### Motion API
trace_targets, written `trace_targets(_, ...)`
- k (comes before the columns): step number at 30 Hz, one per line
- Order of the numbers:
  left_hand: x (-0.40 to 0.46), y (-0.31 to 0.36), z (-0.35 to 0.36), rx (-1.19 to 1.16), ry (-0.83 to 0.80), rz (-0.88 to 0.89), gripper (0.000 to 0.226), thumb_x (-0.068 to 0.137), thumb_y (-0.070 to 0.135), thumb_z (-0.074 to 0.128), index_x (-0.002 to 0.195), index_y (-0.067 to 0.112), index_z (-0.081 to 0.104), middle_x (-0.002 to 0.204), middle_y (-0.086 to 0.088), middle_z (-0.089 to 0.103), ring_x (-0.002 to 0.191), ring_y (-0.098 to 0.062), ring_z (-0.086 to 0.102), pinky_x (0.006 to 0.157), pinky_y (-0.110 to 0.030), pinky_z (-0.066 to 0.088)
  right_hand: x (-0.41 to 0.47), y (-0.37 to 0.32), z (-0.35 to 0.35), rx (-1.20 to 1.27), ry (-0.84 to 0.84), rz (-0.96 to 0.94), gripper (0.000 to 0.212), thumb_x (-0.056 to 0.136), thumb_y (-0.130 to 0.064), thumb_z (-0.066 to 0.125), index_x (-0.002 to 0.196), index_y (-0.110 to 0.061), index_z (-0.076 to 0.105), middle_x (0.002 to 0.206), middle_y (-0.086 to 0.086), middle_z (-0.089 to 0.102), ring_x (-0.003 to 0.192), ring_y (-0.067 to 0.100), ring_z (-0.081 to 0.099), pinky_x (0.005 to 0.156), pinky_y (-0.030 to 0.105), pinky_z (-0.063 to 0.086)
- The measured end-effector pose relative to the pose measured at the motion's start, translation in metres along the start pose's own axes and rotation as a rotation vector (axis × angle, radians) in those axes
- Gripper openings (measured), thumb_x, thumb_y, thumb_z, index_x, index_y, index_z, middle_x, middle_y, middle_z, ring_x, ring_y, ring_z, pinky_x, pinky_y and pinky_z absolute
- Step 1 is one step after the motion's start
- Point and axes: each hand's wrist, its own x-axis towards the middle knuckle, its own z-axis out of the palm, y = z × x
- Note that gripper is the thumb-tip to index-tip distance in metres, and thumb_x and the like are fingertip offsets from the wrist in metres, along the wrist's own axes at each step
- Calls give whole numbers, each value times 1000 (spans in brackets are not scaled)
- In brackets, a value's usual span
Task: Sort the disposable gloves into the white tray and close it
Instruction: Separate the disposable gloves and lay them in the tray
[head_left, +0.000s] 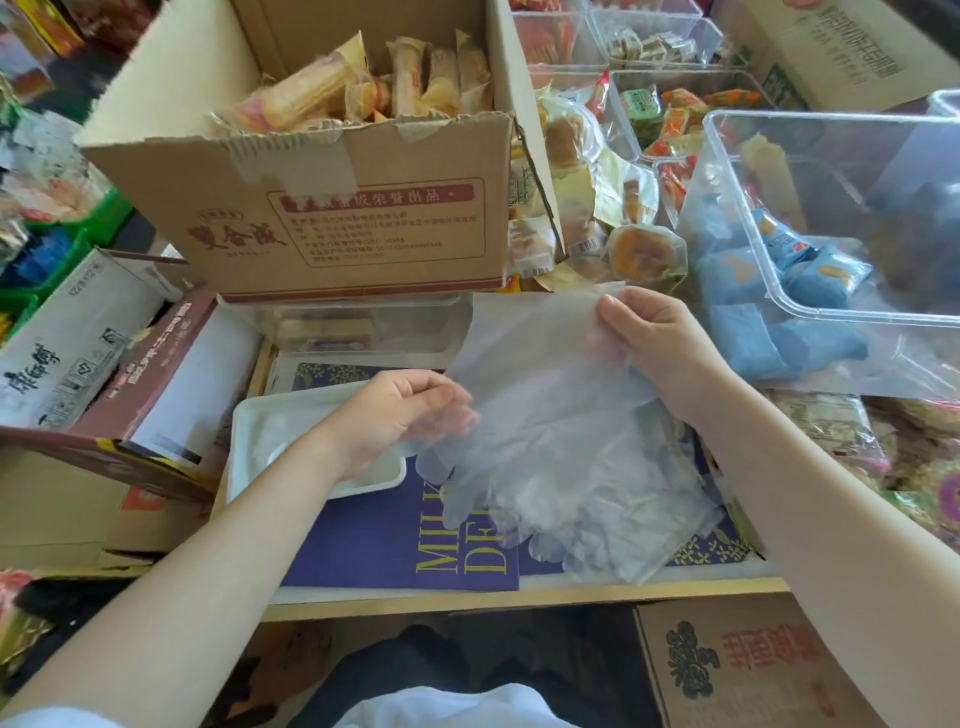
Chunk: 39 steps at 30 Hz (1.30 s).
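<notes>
Gloves (566, 467), thin and see-through, lie in a loose heap on a purple printed sheet (374, 540) in the middle of the tabletop, just right of the white tray (260, 431). One glove (524, 353) is lifted above the heap, held between both hands.

At far left a white carton (67, 353) and a maroon box (156, 374) lean beside green crates (72, 244). Next comes the white tray, which sits open on the purple sheet, with what looks like clear film inside it. The left hand (400, 415) hovers over the tray's right edge, its fingers (447, 410) curled and pinching the lower left edge of the lifted glove. Behind the tray a clear flat box (363, 327) rests under a large cardboard box (332, 208) full of wrapped pastries (363, 83).

The lifted glove hangs with its cuff up and its finger ends toward the heap. The right hand (660, 343) grips the cuff's right side, thumb (618, 317) in front and fingers curled behind the film. Right of it, wrapped cakes (644, 249) are piled against clear bins (841, 218), one holding blue packets (810, 265). More snack bags (831, 421) lie at far right, and a brown carton (737, 670) stands below the tabletop's front edge.
</notes>
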Motion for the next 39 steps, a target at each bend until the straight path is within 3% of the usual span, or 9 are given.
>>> trace_targets(6, 0, 9, -24, 3, 19, 69, 6, 84, 4, 60, 88, 7, 63, 79, -3, 74, 75, -13, 71, 75, -22, 56, 12, -11, 16, 48, 10, 21, 18, 90, -12, 60, 72, -12, 57, 51, -8, 61, 41, 3, 53, 39, 14, 40)
trace_targets(9, 1, 13, -38, 104, -36, 87, 24, 71, 27, 79, 90, 17, 68, 87, -2, 74, 84, -16, 67, 86, -30, 48, 12, -17, 23, 15, -49, 20, 22, 90, -17, 61, 69, -15, 59, 52, -7, 58, 41, 5, 47, 39, 15, 35)
trace_targets(12, 5, 22, -45, 59, -130, 54, 49, 64, 57, 75, 98, 22, 71, 95, -4, 73, 91, -20, 66, 82, -23, 49, 13, -18, 34, -33, -104, 6, 27, 91, -17, 60, 64, -18, 61, 55, -5, 57, 47, 8, 45, 44, 17, 35)
trace_targets(15, 12, 34, -40, -32, -49, 63, 22, 94, 33, 52, 99, 15, 65, 85, -1, 74, 82, -15, 71, 78, -24, 54, 13, -21, 44, -98, -119, 1, 30, 93, -18, 57, 65, -13, 63, 55, -2, 51, 45, 6, 40, 42, 16, 31)
trace_targets(18, 16, 42, -39, -54, 55, 103, 22, 97, 13, 44, 91, 11, 65, 75, 1, 74, 70, -10, 71, 58, -14, 50, 14, -22, 49, -174, -82, 17, 34, 96, -22, 52, 84, 7, 64, 66, 13, 51, 51, 12, 40, 46, 18, 34)
trace_targets(23, 16, 46, -53, -48, 96, 106, 25, 99, 16, 42, 88, 14, 65, 77, 2, 74, 73, -11, 71, 63, -16, 54, 15, -16, 51, -164, 122, 75, 25, 96, -19, 51, 81, -10, 69, 78, 8, 69, 69, 21, 64, 69, 37, 53)
trace_targets(26, 15, 48, -65, -53, 172, 160, 26, 100, 19, 40, 92, 16, 65, 82, 4, 74, 78, -11, 71, 61, -18, 52, 16, -15, 47, -100, 262, 99, 24, 93, -17, 54, 73, -16, 67, 74, 7, 66, 61, 17, 62, 57, 28, 51)
trace_targets(31, 12, 54, -85, -132, 278, 205, 29, 101, 23, 37, 96, 20, 65, 89, 7, 74, 84, -13, 71, 62, -19, 51, 11, -15, 45, -89, 444, 94, 23, 88, -16, 55, 65, -17, 59, 47, -6, 49, 36, 2, 38, 40, 16, 34)
trace_targets(39, 14, 51, -90, -193, 343, 267, 30, 103, 23, 32, 105, 22, 62, 105, 3, 69, 96, -14, 68, 78, -26, 52, 1, -29, 66, 188, 448, 134, 20, 99, -22, 42, 86, -12, 53, 63, 5, 57, 39, 10, 54, 42, 20, 46)
